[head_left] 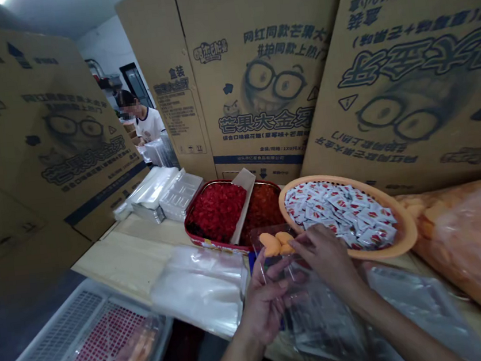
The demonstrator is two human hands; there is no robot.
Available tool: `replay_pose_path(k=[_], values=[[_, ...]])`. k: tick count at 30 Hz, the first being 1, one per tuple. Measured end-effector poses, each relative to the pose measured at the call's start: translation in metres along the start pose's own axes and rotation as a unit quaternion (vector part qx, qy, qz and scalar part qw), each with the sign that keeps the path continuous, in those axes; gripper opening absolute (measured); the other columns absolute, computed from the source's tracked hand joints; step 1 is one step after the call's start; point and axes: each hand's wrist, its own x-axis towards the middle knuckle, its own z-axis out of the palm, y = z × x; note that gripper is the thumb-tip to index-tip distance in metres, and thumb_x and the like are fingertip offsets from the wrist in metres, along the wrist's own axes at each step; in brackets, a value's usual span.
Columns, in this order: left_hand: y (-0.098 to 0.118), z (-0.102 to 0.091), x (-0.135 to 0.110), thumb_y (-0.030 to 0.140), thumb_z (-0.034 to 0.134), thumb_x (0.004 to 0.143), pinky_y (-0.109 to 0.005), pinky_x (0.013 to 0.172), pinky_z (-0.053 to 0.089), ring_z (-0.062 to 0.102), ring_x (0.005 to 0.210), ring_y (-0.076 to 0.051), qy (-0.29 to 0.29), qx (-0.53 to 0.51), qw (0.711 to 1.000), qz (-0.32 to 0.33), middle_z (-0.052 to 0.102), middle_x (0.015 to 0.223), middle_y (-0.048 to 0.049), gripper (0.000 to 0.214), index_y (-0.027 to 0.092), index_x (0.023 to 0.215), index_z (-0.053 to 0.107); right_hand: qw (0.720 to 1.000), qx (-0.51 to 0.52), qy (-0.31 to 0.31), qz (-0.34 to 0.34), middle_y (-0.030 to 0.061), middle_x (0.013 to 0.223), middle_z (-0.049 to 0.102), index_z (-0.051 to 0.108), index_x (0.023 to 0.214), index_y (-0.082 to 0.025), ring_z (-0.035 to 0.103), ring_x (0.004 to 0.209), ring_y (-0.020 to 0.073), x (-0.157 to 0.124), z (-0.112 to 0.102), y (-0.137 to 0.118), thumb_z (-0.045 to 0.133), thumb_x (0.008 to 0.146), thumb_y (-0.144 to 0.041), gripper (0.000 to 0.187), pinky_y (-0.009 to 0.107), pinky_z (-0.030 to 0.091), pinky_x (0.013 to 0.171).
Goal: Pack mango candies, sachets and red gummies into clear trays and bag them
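Observation:
My left hand point(263, 305) is closed around a clear plastic tray point(294, 290), held up over the near side of the table. Orange marshmallows point(270, 244) sit at the tray's far end. My right hand point(327, 257) reaches over the tray from the right, its thumb and fingers closed at the rightmost orange piece. Just beyond, a peach-coloured basin point(406, 225) holds many small white-and-red sachets point(339, 207). To its left stands a red-rimmed tin point(192, 232) with red packets point(219, 206) and orange-red ones, split by a cardboard strip point(242, 195).
Clear bags point(201, 289) lie left of my hands; stacked clear trays point(179, 193) stand behind. A white crate point(84, 297) with a filled pack is low left. A large bag of orange marshmallows point(476, 234) lies right. Tall cartons point(256, 86) wall the back; a person point(147, 124) works beyond.

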Motion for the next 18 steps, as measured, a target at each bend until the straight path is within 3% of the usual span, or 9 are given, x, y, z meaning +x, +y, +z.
replay_pose_path(k=[4, 9, 14, 18], values=[[0.01, -0.009, 0.002, 0.004, 0.063, 0.07, -0.045, 0.082, 0.051, 0.061, 0.105, -0.03, 0.007, 0.004, 1.0, -0.012, 0.052, 0.131, -0.0126, 0.084, 0.032, 0.139, 0.023, 0.999, -0.026, 0.003, 0.034, 0.0095, 0.096, 0.063, 0.063, 0.098, -0.018, 0.058, 0.089, 0.0228, 0.025, -0.014, 0.035, 0.044, 0.09, -0.034, 0.027, 0.033, 0.042, 0.073], [0.026, -0.024, 0.004, 0.004, 0.062, 0.07, -0.045, 0.085, 0.05, 0.061, 0.106, -0.03, 0.023, 0.01, 1.0, -0.008, 0.049, 0.134, -0.0128, 0.087, 0.033, 0.14, 0.019, 0.956, -0.207, -0.178, 0.107, 0.0106, 0.098, 0.066, 0.067, 0.095, -0.018, 0.06, 0.091, 0.0233, 0.064, -0.014, 0.085, 0.05, 0.087, -0.026, 0.02, 0.029, 0.042, 0.069], [0.035, -0.032, 0.003, 0.004, 0.062, 0.07, -0.046, 0.088, 0.048, 0.058, 0.112, -0.031, 0.017, 0.02, 1.0, 0.001, 0.046, 0.138, -0.0127, 0.083, 0.032, 0.138, 0.024, 0.949, -0.234, -0.188, 0.099, 0.014, 0.106, 0.06, 0.061, 0.115, -0.017, 0.056, 0.097, 0.0261, 0.082, 0.007, 0.095, 0.062, 0.079, -0.025, 0.037, 0.029, 0.041, 0.069], [0.037, -0.036, 0.003, 0.002, 0.062, 0.068, -0.049, 0.091, 0.046, 0.055, 0.115, -0.032, 0.009, 0.022, 1.0, 0.002, 0.045, 0.139, -0.0115, 0.081, 0.032, 0.135, 0.028, 0.952, -0.228, -0.195, 0.05, 0.0135, 0.104, 0.057, 0.063, 0.108, -0.016, 0.053, 0.098, 0.0258, 0.085, 0.007, 0.096, 0.064, 0.076, -0.02, 0.032, 0.03, 0.04, 0.074]])
